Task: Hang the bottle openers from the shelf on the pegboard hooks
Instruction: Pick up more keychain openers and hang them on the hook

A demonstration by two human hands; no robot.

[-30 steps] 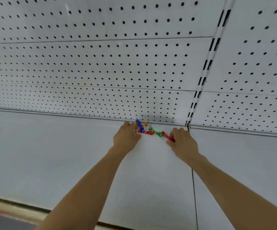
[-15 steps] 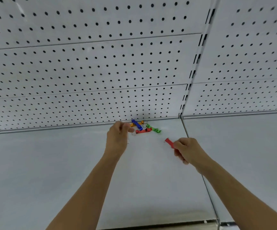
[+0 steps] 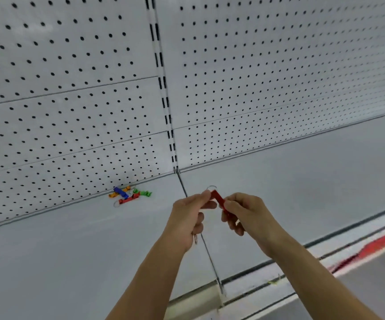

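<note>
Openers [image 3: 129, 195] lie heaped on the shelf [image 3: 71, 250] by the pegboard [image 3: 71, 112]; my right hand [image 3: 244, 213] grips a red opener [image 3: 218, 199], my left hand [image 3: 189, 215] pinches its end.

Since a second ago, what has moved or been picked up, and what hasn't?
The right hand picked a red bottle opener out of the pile and drew it back from the pegboard. The left hand left the pile, came across and now pinches the opener's ring end. Another ring hangs below the left hand; what it belongs to is unclear. The blue, orange, green and second red openers stayed on the shelf.
</note>
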